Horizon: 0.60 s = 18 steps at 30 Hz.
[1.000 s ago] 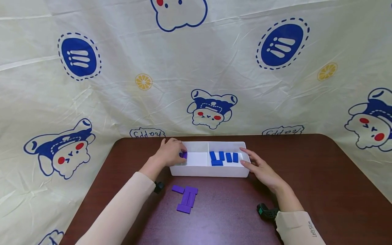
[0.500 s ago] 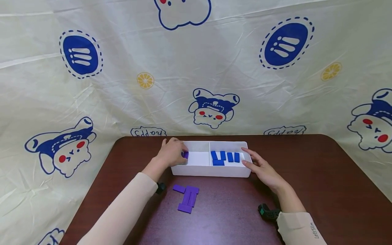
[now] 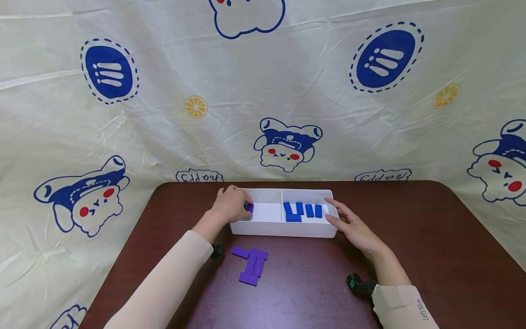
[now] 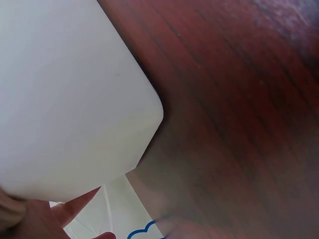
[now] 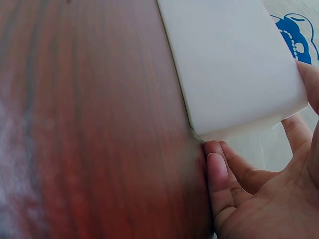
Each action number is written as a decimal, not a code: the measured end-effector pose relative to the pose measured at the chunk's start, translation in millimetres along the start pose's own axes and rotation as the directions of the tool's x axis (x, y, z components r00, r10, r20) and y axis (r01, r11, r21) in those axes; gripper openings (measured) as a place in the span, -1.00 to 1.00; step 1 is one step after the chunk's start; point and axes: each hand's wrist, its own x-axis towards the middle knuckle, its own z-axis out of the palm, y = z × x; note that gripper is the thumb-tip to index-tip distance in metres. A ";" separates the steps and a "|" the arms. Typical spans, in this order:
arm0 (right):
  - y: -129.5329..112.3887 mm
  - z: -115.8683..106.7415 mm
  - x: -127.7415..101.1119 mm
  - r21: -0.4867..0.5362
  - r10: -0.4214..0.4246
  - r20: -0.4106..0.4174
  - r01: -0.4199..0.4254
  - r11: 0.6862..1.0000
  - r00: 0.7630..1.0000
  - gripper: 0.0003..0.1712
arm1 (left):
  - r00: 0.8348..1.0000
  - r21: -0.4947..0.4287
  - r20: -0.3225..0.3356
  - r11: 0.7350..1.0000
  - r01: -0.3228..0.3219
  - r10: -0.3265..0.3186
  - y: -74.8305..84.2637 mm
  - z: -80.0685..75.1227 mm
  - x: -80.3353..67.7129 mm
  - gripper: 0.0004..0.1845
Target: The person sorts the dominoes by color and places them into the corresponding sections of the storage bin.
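A white two-compartment box (image 3: 283, 229) lies lengthwise near the table's far edge. My left hand (image 3: 230, 204) grips its left end, fingers reaching over the rim into the left compartment. Just beside those fingertips a purple tile (image 3: 249, 208) shows, partly hidden by the hand. At the opposite end, my right hand (image 3: 355, 228) holds the box, with thumb and a finger over the rim. Other right fingers (image 5: 218, 172) bend against the end wall's lower corner in the right wrist view. Several blue tiles (image 3: 293, 218) lie in the right compartment.
Several purple tiles (image 3: 252, 265) lie grouped on the dark wooden table (image 3: 304, 283) in front of the box. Behind the table hangs a pale printed cloth (image 3: 230, 91). Each wrist wears a dark strap (image 3: 361, 285).
The head view has shifted slightly, so everything sits a little further right in it. Both hands keep their places at the box's ends.
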 end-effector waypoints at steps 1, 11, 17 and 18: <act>0.1 0.0 0.1 0.001 -0.002 0.000 0.002 1.000 1.000 -0.20 | 1.000 0.002 0.000 1.000 0.000 0.000 0.2 -0.1 0.0 -0.56; 3.3 -0.2 0.1 0.003 -0.022 -0.006 0.022 1.000 1.000 -0.22 | 1.000 0.001 0.011 1.000 0.014 -0.014 3.0 -2.0 -0.4 -0.60; 4.1 0.2 0.0 0.013 -0.037 -0.006 0.037 0.999 0.999 -0.23 | 1.000 -0.008 0.017 1.000 0.020 -0.020 2.6 -0.7 -1.0 -0.60; 4.0 0.3 -0.1 0.012 -0.040 -0.007 0.040 0.999 0.999 -0.23 | 1.000 -0.010 0.017 1.000 0.019 -0.018 2.6 -0.2 -1.1 -0.59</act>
